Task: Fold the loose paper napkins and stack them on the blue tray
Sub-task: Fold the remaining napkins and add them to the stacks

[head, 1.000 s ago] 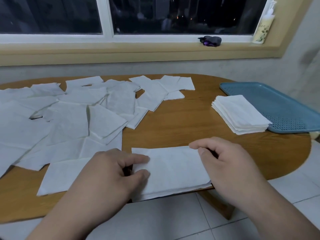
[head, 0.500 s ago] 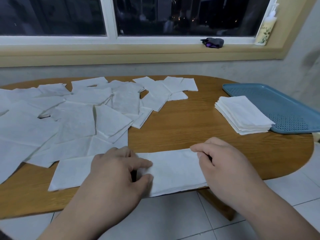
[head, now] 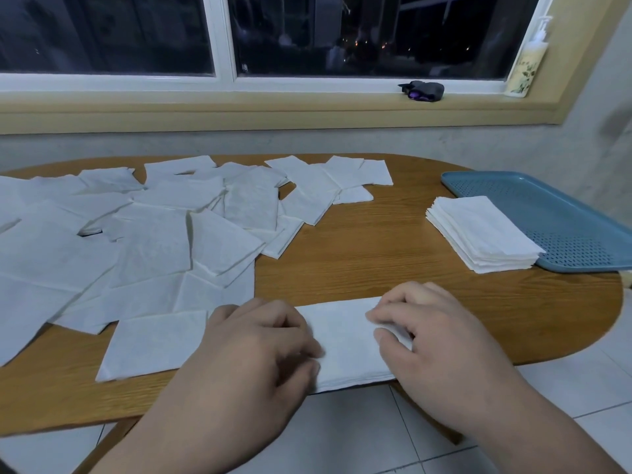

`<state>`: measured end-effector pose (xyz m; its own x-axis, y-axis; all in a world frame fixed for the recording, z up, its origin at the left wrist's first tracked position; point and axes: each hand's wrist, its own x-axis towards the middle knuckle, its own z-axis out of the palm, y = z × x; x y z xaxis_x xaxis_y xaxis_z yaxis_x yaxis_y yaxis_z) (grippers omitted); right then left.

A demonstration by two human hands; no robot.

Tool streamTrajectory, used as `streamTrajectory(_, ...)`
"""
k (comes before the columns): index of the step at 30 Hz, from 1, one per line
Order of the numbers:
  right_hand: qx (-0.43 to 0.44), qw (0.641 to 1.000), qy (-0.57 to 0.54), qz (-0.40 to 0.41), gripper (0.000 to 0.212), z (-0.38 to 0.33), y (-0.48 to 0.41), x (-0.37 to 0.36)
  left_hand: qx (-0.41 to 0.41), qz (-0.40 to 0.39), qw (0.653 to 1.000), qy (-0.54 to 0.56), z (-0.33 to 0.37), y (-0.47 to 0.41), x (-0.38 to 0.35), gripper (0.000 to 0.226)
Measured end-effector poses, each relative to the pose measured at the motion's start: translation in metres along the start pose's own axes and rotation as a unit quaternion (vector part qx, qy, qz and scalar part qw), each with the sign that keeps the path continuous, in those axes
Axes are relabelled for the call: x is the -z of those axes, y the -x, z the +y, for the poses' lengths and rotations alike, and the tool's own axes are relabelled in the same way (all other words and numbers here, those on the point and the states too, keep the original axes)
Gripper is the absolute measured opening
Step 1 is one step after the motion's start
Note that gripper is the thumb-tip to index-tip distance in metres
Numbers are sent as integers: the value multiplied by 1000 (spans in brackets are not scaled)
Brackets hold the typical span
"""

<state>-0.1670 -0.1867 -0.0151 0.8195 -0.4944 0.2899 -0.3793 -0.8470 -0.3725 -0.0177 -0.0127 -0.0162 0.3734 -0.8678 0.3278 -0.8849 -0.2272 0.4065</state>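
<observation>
Both hands have closed in on each other since half a second ago, so less of the napkin (head: pixel 345 340) shows between them. It lies at the table's (head: pixel 376 254) near edge. The right hand (head: pixel 434 340) is pinching its right end, which is lifted a bit now instead of lying flat. The left hand (head: pixel 260 340) is curled on the other end. It looks like a pinch, but it's blurry. The loose napkins (head: pixel 154 241) on the left and the folded stack (head: pixel 478 234) overlapping the tray's (head: pixel 564 213) left edge haven't budged.
</observation>
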Motion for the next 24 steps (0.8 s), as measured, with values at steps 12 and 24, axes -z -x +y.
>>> streamTrajectory(12,9,1000,6,-17,26,3,-8,-4,22,-7,1000,3,-11,-6,-1,31)
streamTrajectory(24,-44,997,-49,-30,17,-3,-60,12,36,2,999,19,-15,-13,5,18)
